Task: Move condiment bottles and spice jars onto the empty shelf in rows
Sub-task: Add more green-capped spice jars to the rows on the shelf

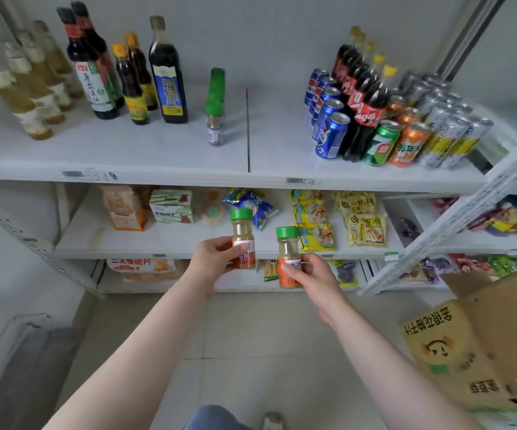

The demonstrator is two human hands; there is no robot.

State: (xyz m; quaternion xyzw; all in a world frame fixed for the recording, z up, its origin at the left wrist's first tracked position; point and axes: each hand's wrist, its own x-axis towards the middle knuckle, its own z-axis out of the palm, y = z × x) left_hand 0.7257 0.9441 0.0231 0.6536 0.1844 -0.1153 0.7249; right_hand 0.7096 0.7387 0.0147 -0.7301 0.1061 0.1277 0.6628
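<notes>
Left hand [212, 259], right hand [310, 271], each around a spice jar [243, 240]

spice jars [243, 240]: green caps, tan powder, orange-white labels; shelf [111, 150]: white; sauce bottles [167, 76]: dark; cans [331, 135]: blue, green, orange, silver-yellow; box [480, 346]: brown

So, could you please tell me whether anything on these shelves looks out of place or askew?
Nothing looks spilled or damaged. The bottles, the row of green-capped spice jars and the cans stand upright in rows on the top shelf. The left hand and right hand each hold an upright spice jar.
</notes>
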